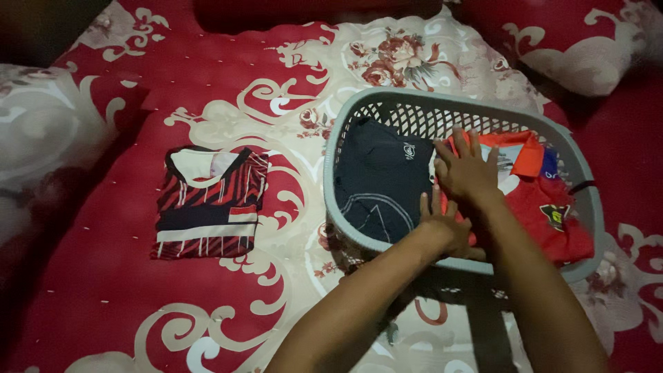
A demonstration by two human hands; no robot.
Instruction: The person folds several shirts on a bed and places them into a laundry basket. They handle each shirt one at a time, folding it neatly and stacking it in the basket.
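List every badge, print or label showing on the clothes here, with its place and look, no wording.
Small white emblem: on the dark folded shirt, left half of the grey basket; rounded outline.
Dark crest with yellow: on the red-orange shirt under both hands, the left hand and the right hand; shield-like.
Red and white strip: on the striped red-black jersey folded on the bedspread.

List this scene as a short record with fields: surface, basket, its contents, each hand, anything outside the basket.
Surface: red and cream floral bedspread
Basket: grey plastic lattice laundry basket
Contents: folded dark navy shirt beside folded red-orange shirt
Left hand: on the red-orange shirt's near edge
Right hand: flat on the red-orange shirt
Outside: folded red, black and white striped jersey, left of basket
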